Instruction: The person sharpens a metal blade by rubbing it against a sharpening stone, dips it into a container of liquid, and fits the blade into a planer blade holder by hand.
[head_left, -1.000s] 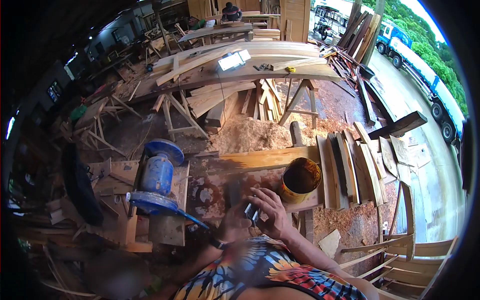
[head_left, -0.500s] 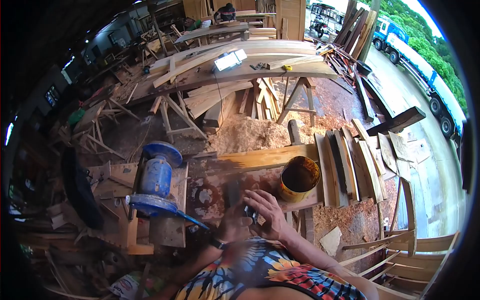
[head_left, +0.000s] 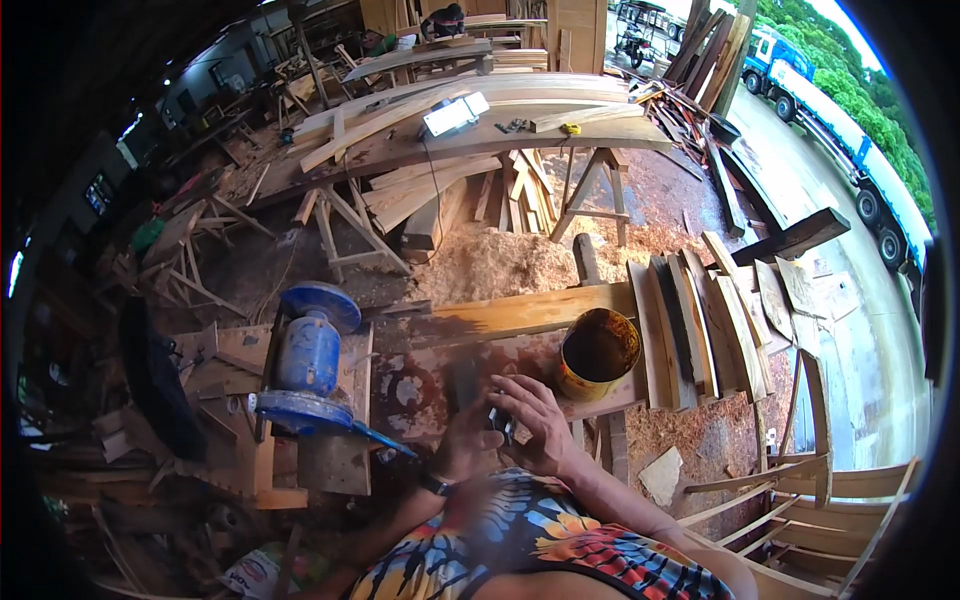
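Close in front of my chest, my left hand (head_left: 464, 440) and my right hand (head_left: 535, 420) come together around a small dark object (head_left: 503, 424). Its shape is too small to make out. The fingers of the right hand curve over it from above, while the left hand, partly blurred, holds its other side. Just beyond the right hand stands an open can (head_left: 600, 352) with brown stains and dark contents. To the left is a blue bench grinder (head_left: 310, 358) with a wheel at each end.
Beside the can, several boards (head_left: 690, 335) stand in a row. A long workbench (head_left: 480, 143) ahead bears planks, a bright lamp (head_left: 455, 115) and a yellow tool (head_left: 570, 129). Far back, a person (head_left: 443, 22) bends over wood. A blue and white truck (head_left: 850, 140) is outside at right.
The view has shifted slightly, with the background sliding a little left. Both hands stay together around the dark object, and the far person is bent lower.
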